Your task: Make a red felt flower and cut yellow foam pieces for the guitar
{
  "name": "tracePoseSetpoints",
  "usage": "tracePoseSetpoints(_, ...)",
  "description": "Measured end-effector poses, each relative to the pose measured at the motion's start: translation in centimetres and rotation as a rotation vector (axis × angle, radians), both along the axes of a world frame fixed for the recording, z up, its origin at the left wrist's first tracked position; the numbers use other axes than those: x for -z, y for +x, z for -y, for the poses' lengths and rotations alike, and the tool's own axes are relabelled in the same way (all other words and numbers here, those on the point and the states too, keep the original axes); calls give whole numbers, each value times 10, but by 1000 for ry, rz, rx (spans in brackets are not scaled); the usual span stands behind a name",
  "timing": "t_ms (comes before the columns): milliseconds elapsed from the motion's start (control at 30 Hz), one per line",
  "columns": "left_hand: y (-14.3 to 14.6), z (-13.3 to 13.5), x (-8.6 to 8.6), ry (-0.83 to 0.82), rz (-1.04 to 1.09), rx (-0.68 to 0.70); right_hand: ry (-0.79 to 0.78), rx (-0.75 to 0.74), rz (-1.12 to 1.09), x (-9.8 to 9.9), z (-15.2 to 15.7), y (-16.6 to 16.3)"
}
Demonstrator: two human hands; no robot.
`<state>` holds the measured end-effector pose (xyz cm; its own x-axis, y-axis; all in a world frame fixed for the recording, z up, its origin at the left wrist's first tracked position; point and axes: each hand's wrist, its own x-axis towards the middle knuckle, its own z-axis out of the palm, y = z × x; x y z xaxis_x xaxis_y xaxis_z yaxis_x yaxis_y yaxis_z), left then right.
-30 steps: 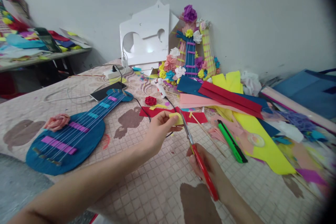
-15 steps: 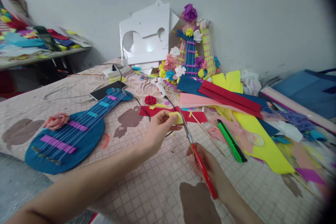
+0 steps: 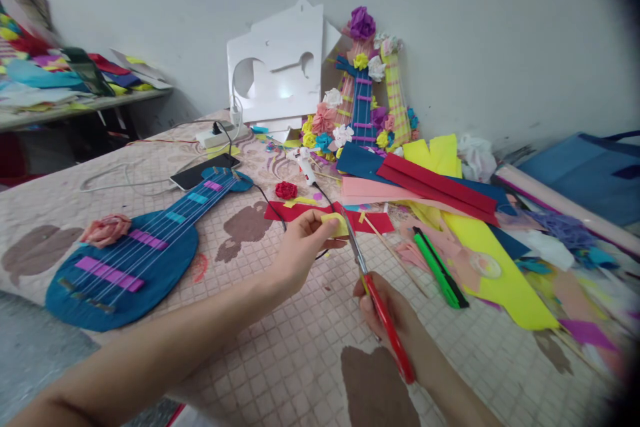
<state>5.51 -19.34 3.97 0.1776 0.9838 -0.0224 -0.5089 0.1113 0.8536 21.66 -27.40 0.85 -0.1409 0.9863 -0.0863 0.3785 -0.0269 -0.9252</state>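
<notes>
My left hand (image 3: 303, 243) pinches a small piece of yellow paper (image 3: 336, 224) between thumb and fingers. Scissors (image 3: 386, 327) with red handles are in my right hand (image 3: 393, 310), their blades pointing away from me, close against the right side of the yellow paper. Whether the blades have the paper between them I cannot tell. Behind both hands lies a red paper strip (image 3: 373, 221) with a thin wooden stick (image 3: 395, 255) on it. A red paper flower (image 3: 286, 190) and a white glue gun (image 3: 303, 165) are just beyond.
A blue paper-covered guitar (image 3: 165, 260) with a pink flower lies at left, near a black phone (image 3: 205, 172) and a power strip (image 3: 223, 135). To the right are a green utility knife (image 3: 440, 268) and stacked coloured paper (image 3: 440, 187). Decorated guitars (image 3: 363, 103) lean on the wall.
Almost nothing differs. Both hands keep their hold on the yellow paper and the scissors, and the view has shifted very slightly.
</notes>
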Motion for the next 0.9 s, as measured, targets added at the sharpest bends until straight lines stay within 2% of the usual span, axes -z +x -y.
tracePoseSetpoints(200, 0, 0, -1, 3, 12, -4, 31, 42, -17, -7, -2, -6)
tracePoseSetpoints(400, 0, 0, -1, 3, 10, -13, -46, 77, -122, -22, -4, -12)
tracePoseSetpoints(633, -1, -1, 0, 3, -5, -12, -12, 104, -141, -13, -5, -11)
tracePoseSetpoints(767, 1, 4, 2, -15, -50, 58, -49, 106, -145, -8, -5, -5)
tracePoseSetpoints(900, 6, 15, 7, -2, -182, 201, -20, 211, -237, -4, -7, 1)
